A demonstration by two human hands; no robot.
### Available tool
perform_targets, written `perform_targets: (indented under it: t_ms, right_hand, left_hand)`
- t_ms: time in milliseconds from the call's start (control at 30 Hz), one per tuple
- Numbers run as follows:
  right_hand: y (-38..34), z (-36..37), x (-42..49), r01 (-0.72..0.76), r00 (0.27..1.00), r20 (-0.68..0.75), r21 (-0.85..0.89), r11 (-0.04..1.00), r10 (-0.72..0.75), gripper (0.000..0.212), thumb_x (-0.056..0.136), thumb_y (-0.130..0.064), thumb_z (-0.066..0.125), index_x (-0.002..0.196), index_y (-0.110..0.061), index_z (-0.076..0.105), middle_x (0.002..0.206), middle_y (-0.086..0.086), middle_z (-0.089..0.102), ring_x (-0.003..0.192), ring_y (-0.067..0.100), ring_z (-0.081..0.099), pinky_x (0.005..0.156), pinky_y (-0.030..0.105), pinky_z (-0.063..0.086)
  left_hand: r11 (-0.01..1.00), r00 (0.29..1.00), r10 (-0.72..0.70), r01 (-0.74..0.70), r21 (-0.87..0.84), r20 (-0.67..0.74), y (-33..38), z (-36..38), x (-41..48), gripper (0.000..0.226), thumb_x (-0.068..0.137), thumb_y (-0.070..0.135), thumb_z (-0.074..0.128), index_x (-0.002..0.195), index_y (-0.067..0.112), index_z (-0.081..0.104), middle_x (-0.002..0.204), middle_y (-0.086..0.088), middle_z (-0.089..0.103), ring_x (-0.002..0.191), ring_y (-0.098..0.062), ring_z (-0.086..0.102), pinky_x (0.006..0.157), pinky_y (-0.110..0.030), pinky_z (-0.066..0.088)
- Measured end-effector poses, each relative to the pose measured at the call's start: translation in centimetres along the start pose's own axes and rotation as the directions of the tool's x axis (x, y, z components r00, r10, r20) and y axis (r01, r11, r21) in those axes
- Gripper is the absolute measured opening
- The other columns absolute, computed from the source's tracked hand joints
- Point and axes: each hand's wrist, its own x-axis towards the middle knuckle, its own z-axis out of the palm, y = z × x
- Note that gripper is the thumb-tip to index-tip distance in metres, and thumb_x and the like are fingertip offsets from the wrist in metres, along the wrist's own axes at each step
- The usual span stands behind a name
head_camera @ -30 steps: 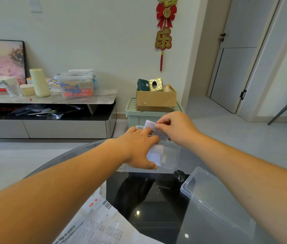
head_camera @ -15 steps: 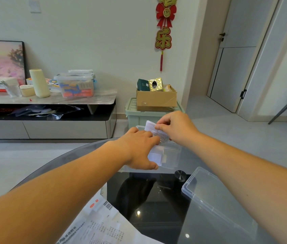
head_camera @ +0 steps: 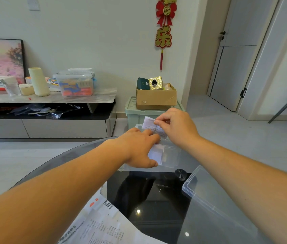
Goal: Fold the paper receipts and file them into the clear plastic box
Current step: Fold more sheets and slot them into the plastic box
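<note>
The right hand (head_camera: 176, 127) pinches a folded receipt (head_camera: 150, 124) just above the clear plastic box (head_camera: 171, 155). The left hand (head_camera: 137, 148) lies on the box; nobody can tell if it grips. The paper looks thin, light and bendy, so a soft pinch near the fold should work best.

The clear plastic box (head_camera: 171, 155) sits at the table's (head_camera: 65, 161) far edge, with folded slips (head_camera: 156, 154) inside. The left hand (head_camera: 139, 148) lies over its left side. The right hand (head_camera: 176, 127) pinches a receipt (head_camera: 150, 125) above its far side. The lid (head_camera: 209, 196) lies nearer, to the right, and loose receipts (head_camera: 100, 226) lie near left. Beyond the table, a cardboard box (head_camera: 156, 99) stands on a storage bin (head_camera: 139, 115).
</note>
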Motion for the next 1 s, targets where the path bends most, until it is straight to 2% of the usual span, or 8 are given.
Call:
perform_targets:
  t_ms: [200,367,433,500,600,800,867,1000]
  right_hand:
    - [0.0,-0.1,0.1,0.041,0.998,-0.035,-0.034,0.999,-0.043,0.014,0.093,-0.028,0.068,0.1,-0.021,0.079,0.09,-0.002,0.061,0.085,0.017,0.057,0.075,0.042,0.053]
    - [-0.5,-0.1,0.0,0.027,0.989,0.146,-0.098,0.995,-0.013,0.014,0.095,-0.029,0.065,0.098,-0.023,0.077,0.086,-0.009,0.061,0.088,0.017,0.06,0.082,0.04,0.052]
    - [-0.6,-0.1,-0.1,0.02,0.987,0.159,-0.077,0.997,-0.008,0.015,0.096,-0.024,0.064,0.106,-0.021,0.073,0.092,-0.006,0.066,0.091,0.018,0.061,0.086,0.041,0.053]
    - [-0.6,-0.1,0.0,0.024,0.988,0.151,-0.045,0.999,-0.017,0.012,0.095,-0.02,0.064,0.105,-0.02,0.069,0.095,-0.005,0.066,0.091,0.017,0.061,0.086,0.042,0.053]
    - [-0.5,-0.1,0.1,0.051,0.983,0.179,-0.096,0.994,-0.033,0.01,0.095,-0.02,0.063,0.096,-0.021,0.073,0.093,-0.005,0.062,0.089,0.016,0.058,0.084,0.039,0.052]
    - [-0.2,-0.5,0.1,0.065,0.969,0.242,-0.072,0.995,-0.046,0.021,0.1,-0.02,0.057,0.101,-0.018,0.078,0.079,-0.018,0.051,0.086,0.01,0.054,0.079,0.029,0.045]
    - [-0.3,-0.7,-0.1,0.067,0.962,0.269,-0.041,0.997,-0.054,0.025,0.101,-0.018,0.053,0.103,-0.016,0.078,0.084,-0.013,0.06,0.089,0.013,0.057,0.083,0.033,0.049]
    - [0.1,-0.8,-0.7,0.042,0.97,0.237,0.028,0.999,-0.048,0.028,0.103,-0.02,0.046,0.118,-0.02,0.071,0.112,-0.004,0.07,0.103,0.013,0.06,0.092,0.033,0.049]
  left_hand:
    - [1.0,1.0,-0.008,0.008,-0.022,0.021,0.2,-0.3,-0.2,0.06,0.089,0.062,0.056,0.134,0.026,0.039,0.124,0.002,0.059,0.106,-0.02,0.053,0.111,-0.04,0.03]
    - [1.0,1.0,-0.006,0.006,-0.02,-0.026,0.2,-0.2,-0.2,0.06,0.089,0.061,0.056,0.133,0.024,0.04,0.123,0.001,0.06,0.106,-0.021,0.055,0.111,-0.039,0.033]
    - [1.0,0.999,-0.002,0.001,-0.022,-0.053,0.1,0.0,-0.3,0.062,0.088,0.061,0.056,0.135,0.024,0.04,0.126,0.001,0.059,0.11,-0.021,0.056,0.112,-0.04,0.034]
    - [1.0,0.997,0.007,-0.009,-0.028,-0.075,0.0,0.2,-0.3,0.066,0.088,0.06,0.057,0.14,0.024,0.038,0.135,0.001,0.055,0.118,-0.021,0.053,0.113,-0.04,0.034]
    - [0.999,0.994,0.023,-0.028,-0.035,-0.11,-0.1,0.5,-0.2,0.073,0.088,0.06,0.058,0.147,0.023,0.035,0.147,0.001,0.044,0.129,-0.02,0.046,0.114,-0.04,0.033]
    - [0.997,0.982,0.01,-0.024,-0.073,-0.188,-0.3,1.1,-0.2,0.081,0.086,0.065,0.058,0.15,0.023,0.032,0.152,0.001,0.04,0.136,-0.02,0.038,0.117,-0.039,0.029]
    - [0.998,0.974,-0.003,-0.011,-0.057,-0.227,-0.3,1.3,-0.3,0.086,0.085,0.069,0.056,0.152,0.023,0.03,0.155,0.001,0.035,0.14,-0.021,0.033,0.12,-0.04,0.023]
    - [0.999,0.959,-0.049,0.041,-0.034,-0.279,-0.1,1.8,-0.7,0.097,0.082,0.076,0.053,0.156,0.021,0.02,0.161,-0.002,0.02,0.148,-0.024,0.018,0.124,-0.043,0.014]
